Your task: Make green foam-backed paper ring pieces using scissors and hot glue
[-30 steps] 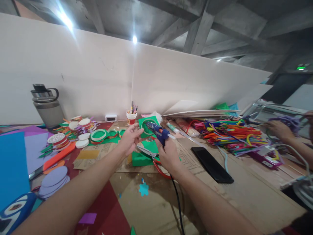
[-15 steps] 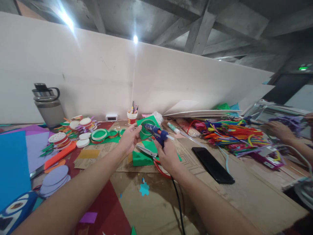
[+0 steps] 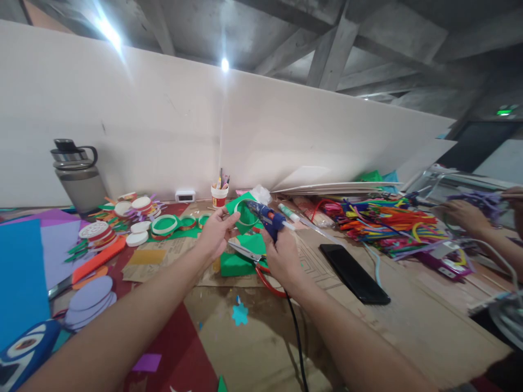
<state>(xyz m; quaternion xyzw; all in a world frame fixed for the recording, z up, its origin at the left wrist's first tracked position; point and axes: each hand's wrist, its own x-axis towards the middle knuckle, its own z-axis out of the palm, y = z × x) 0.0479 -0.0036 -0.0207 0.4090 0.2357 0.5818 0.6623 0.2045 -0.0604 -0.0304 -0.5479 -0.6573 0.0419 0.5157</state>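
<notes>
My right hand is closed around the handle of a blue hot glue gun, a white glue stick poking from its rear and a black cord hanging below. Between the fingers and thumb of my left hand is a green sheet, held tilted up, with a pale ring against its face. The glue gun's nozzle end is at that ring; whether it touches cannot be seen. Under my hands, red-handled scissors rest open on another green piece.
A black phone lies to the right, before a heap of coloured pipe cleaners. Green-filled rings, white discs, an orange cutter and a bottle are leftward. A co-worker's hand works at far right.
The green sheet has tilted and shifted slightly left in my left hand. My right hand and the glue gun have shifted slightly right, the nozzle staying by the ring.
</notes>
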